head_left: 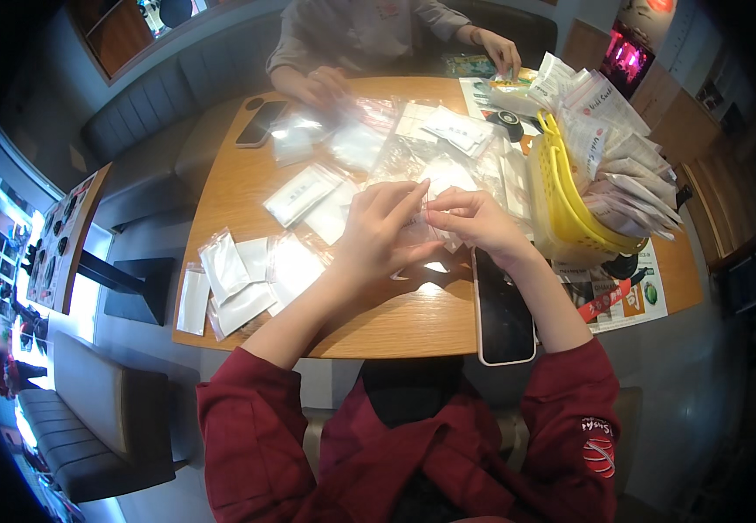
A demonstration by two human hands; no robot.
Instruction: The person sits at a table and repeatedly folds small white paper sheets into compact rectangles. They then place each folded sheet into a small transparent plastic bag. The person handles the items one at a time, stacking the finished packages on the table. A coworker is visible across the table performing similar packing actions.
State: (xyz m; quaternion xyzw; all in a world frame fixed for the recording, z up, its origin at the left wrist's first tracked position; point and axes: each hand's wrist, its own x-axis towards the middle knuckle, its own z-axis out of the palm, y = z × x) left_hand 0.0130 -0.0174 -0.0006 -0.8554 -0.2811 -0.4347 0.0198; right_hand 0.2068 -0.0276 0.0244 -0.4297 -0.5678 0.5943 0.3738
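Note:
Over the wooden table [369, 336] my two hands meet, fingertips close together. My left hand [384, 225] is closed with its fingers pinching a small clear plastic bag [414, 228]. From the other side my right hand [475, 220] pinches the same bag near its edge. Beyond and left of my hands lie white packets in clear bags [301, 197]. Farther left on the table is another group of white packets [230, 272]. A black-screened phone with a pale case [505, 312] lies below my right wrist.
A yellow basket [561, 187] full of paper packets stands at the right. Across the table sits a person in a light shirt [352, 39], hands on plastic bags and a yellow-green package. Another phone [261, 124] lies at the far left corner. A bench seat [99, 427] stands at the left.

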